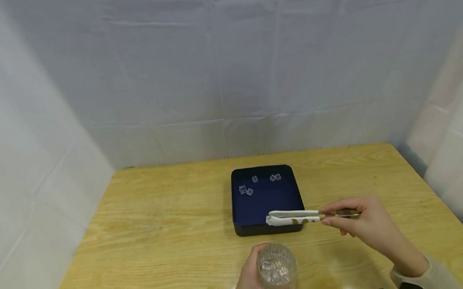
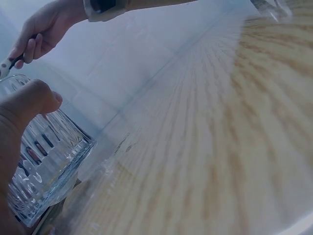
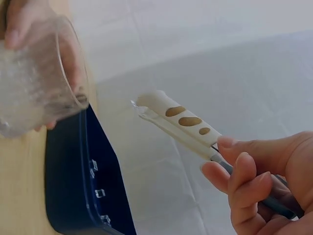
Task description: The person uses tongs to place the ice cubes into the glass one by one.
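My left hand (image 1: 251, 286) grips a ribbed clear glass (image 1: 290, 277), its fingers and thumb around the sides. Several clear cubes (image 1: 274, 272) lie inside the glass. With thumb and fingers, my right hand (image 1: 374, 228) pinches a pair of tongs (image 1: 297, 217) that have white slotted ends and dark handles. A clear cube (image 3: 138, 107) shows at the tips of the tongs, above the near side of a dark blue tray (image 1: 264, 203). In the right wrist view, the tong tips are level with the glass rim, a short gap apart from it.
Several loose clear cubes (image 1: 243, 190) lie in the far part of the tray. The tray stands on a wooden table (image 1: 161, 240), beyond the glass. White sheets (image 1: 213, 69) hang behind the table and along both sides.
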Demonstrator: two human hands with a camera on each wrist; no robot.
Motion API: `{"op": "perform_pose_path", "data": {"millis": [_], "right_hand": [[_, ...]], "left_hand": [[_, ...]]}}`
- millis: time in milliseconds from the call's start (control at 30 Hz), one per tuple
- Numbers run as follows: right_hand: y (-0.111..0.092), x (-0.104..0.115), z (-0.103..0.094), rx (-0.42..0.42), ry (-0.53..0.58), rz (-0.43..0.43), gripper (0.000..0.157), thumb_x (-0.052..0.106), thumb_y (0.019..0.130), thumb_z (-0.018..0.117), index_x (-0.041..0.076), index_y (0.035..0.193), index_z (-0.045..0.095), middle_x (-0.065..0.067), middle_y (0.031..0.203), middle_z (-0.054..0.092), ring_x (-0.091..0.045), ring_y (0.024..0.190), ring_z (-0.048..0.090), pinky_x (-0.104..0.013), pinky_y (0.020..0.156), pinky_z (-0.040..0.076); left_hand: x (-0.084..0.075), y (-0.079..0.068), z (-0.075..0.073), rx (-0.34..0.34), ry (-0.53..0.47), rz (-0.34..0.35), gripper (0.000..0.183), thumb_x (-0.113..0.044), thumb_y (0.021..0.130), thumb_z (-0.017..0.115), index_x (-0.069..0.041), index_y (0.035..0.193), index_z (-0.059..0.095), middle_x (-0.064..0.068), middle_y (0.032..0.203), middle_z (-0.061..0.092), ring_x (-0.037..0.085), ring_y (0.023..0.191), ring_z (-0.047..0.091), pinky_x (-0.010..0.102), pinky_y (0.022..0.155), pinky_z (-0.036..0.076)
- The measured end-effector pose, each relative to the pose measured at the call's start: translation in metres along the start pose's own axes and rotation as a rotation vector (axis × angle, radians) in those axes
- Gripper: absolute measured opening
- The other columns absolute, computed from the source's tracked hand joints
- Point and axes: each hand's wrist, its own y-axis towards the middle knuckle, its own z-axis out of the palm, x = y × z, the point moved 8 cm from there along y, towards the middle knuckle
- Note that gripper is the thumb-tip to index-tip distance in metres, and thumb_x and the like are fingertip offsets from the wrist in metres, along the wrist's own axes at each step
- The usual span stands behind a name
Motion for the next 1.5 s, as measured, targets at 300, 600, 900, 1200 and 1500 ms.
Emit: {"op": "perform_pose_path", "data": {"millis": [300,600,900,1200,1500], "right_hand": [[-0.03,-0.007,0.014,0.089,0.051,0.05,0.017,0.016,0.083,0.08,0.01,0.098,0.078,-0.002,0.08,0.072,-0.018,0.051,0.056,-0.03,0.04,0.047],[-0.042,-0.02,0.024,0.145,0.076,0.158,0.023,0.02,0.082,0.08,0.007,0.101,0.077,-0.005,0.086,0.073,-0.014,0.053,0.057,-0.031,0.043,0.049],[-0.045,-0.02,0.031,0.17,0.077,0.071,0.02,0.017,0.083,0.08,0.006,0.099,0.077,-0.002,0.082,0.073,-0.011,0.051,0.057,-0.03,0.041,0.049],[-0.048,-0.024,0.032,0.191,0.057,0.152,0.025,0.022,0.083,0.08,0.006,0.102,0.076,-0.002,0.083,0.073,-0.012,0.052,0.058,-0.033,0.042,0.051],[-0.048,-0.023,0.031,0.189,0.059,0.13,0.024,0.02,0.084,0.079,0.005,0.103,0.076,-0.002,0.082,0.073,-0.011,0.051,0.058,-0.032,0.042,0.05]], "left_hand": [[0.003,-0.001,0.001,0.017,-0.037,-0.005,0.087,-0.014,0.065,0.093,-0.02,0.137,0.043,0.0,0.128,0.059,0.022,0.113,0.06,0.038,0.1,0.049],[0.0,0.0,0.002,0.015,-0.047,0.035,0.089,-0.011,0.063,0.093,-0.019,0.136,0.043,0.001,0.13,0.059,0.022,0.116,0.059,0.038,0.101,0.048],[0.0,0.001,0.001,0.022,-0.029,0.042,0.086,-0.013,0.066,0.092,-0.015,0.136,0.043,0.001,0.127,0.06,0.02,0.112,0.06,0.038,0.098,0.05],[0.0,0.0,0.001,0.024,-0.026,0.027,0.086,-0.014,0.066,0.092,-0.017,0.136,0.044,0.0,0.126,0.061,0.02,0.112,0.06,0.037,0.099,0.049],[0.002,0.001,0.001,0.03,-0.031,0.005,0.085,-0.015,0.066,0.092,-0.017,0.136,0.044,-0.001,0.126,0.06,0.02,0.112,0.06,0.037,0.099,0.049]]}}
